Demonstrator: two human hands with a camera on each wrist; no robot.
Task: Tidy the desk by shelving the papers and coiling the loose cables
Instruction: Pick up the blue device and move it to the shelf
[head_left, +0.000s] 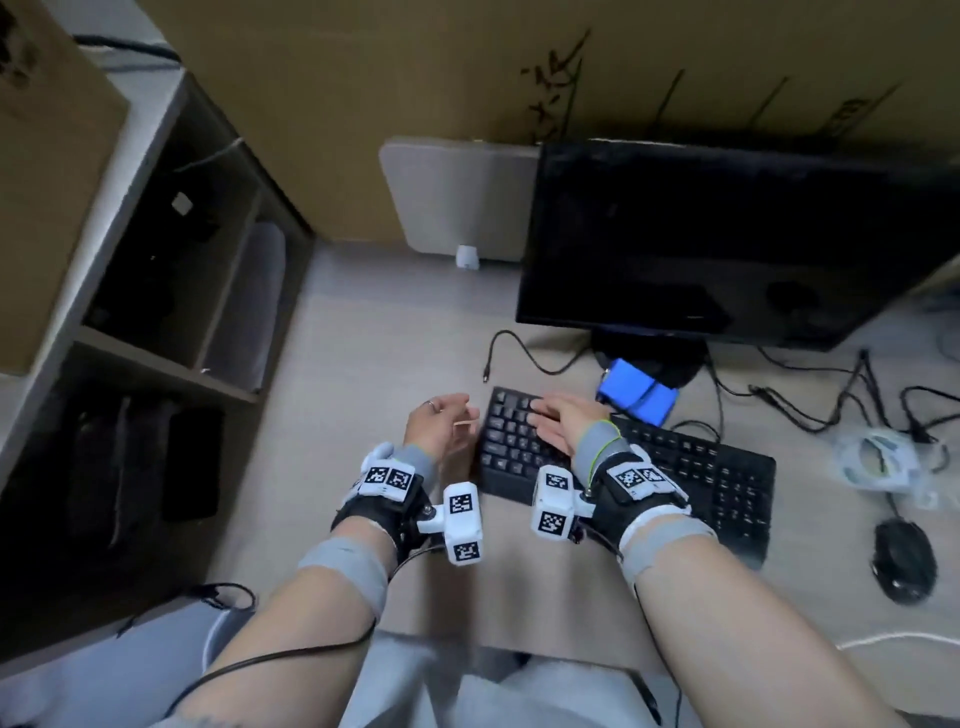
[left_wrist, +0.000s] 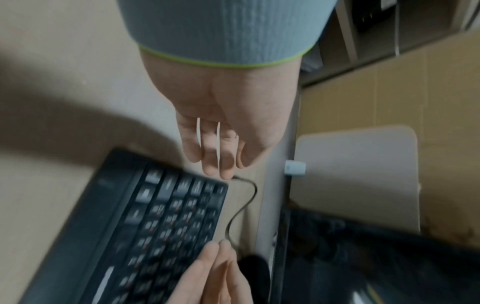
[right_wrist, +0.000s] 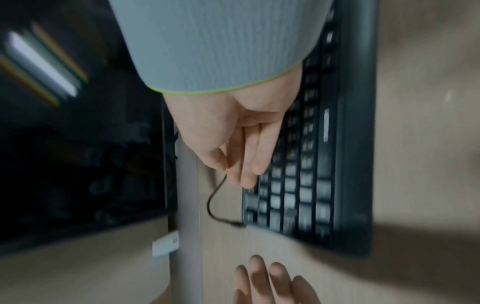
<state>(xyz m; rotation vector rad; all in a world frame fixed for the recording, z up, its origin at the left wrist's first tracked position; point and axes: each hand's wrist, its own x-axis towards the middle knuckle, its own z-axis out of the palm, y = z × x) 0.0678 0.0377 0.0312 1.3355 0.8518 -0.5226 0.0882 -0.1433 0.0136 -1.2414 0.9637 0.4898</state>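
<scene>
Loose black cable (head_left: 524, 358) with a small plug at its free end lies on my pale wood-grain desk (head_left: 374, 332), curving from under the monitor's stand toward the far-left corner of the black full-size keyboard (head_left: 691, 467); the plug end rests just beside that corner. More thin black cables (head_left: 831, 400) sprawl in a tangle on the desk to the right of the black flat-screen monitor (head_left: 717, 244), and a coiled bundle of whitish cable (head_left: 872, 460) sits near them, with a black computer mouse (head_left: 904, 558) in front of it.

My right hand (head_left: 563, 421) hovers over the left end of the keyboard, fingers (right_wrist: 249, 164) fairly straight and close together, pointing toward the cable; in the right wrist view the cable runs up behind my fingertips, but I cannot tell whether they actually touch it. My left hand (head_left: 441, 423) is just left of the keyboard, palm turned inward, fingers loosely extended, gripping nothing. In the left wrist view two thin white strips (left_wrist: 218, 144) cross those fingers, and what they are I cannot tell.

A blue rectangular object (head_left: 636, 392) rests by the monitor's stand, touching the keyboard's far edge. A grey rounded panel (head_left: 457, 197) leans against the brown cardboard wall (head_left: 363, 104) behind the desk. To my left stands a dark open shelf unit (head_left: 171, 291); its contents are too dim to make out.
</scene>
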